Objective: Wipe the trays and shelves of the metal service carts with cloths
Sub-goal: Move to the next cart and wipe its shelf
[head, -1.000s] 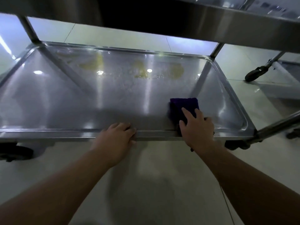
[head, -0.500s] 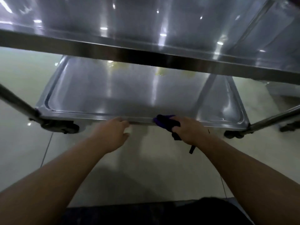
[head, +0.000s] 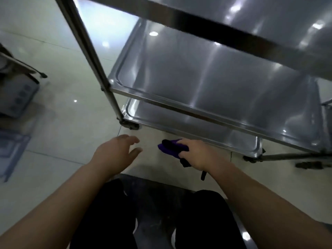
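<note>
A metal service cart fills the upper right, seen from above. Its middle shelf (head: 206, 72) and its bottom shelf (head: 179, 121) are shiny steel trays with raised rims; part of the top shelf (head: 269, 18) crosses the upper right corner. My right hand (head: 199, 153) grips a bunched purple cloth (head: 170, 147) just in front of the bottom shelf's near rim, off the metal. My left hand (head: 115, 151) hovers above the floor with fingers spread and relaxed, holding nothing, a little below the cart's near left corner.
An upright cart post (head: 93, 60) runs down to a caster (head: 131, 125) at the near left corner. Another caster (head: 251, 159) sits at the near right. Boxes and a device (head: 16, 92) lie on the tiled floor at left. My dark-trousered legs (head: 143, 212) are below.
My view rose and tilted, so the middle and top shelves show. My left hand let go of the bottom shelf's rim. My right hand pulled the cloth off that shelf toward me.
</note>
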Available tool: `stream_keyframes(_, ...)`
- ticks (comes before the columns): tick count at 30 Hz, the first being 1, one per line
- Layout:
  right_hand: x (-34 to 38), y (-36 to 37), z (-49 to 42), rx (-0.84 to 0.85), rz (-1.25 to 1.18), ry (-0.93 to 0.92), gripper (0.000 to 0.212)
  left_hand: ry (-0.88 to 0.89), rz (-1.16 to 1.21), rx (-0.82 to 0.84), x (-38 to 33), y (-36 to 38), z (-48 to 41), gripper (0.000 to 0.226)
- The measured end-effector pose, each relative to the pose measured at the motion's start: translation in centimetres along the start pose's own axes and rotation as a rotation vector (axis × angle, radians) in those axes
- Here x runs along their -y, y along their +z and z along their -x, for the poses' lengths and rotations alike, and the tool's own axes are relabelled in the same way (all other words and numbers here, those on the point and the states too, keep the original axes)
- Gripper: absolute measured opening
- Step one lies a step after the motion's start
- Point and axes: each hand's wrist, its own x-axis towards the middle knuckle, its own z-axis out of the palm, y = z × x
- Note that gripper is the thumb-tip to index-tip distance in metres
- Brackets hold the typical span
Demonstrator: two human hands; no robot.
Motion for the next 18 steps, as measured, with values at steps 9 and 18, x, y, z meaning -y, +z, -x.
stream_keyframes(9, 18.1, -5.2, 9.3, 0.107, 0.122, -0.233, 0.042, -0.222, 0.258, -0.161, 2.1, -16.3, 13.0, 0.037)
stream_keyframes(18, 35.4, -8.1, 11.6, 0.038, 0.212, -0.439, 0.048, -0.362, 0.395, -0.316, 8.6, -29.7, 18.3, 0.034)
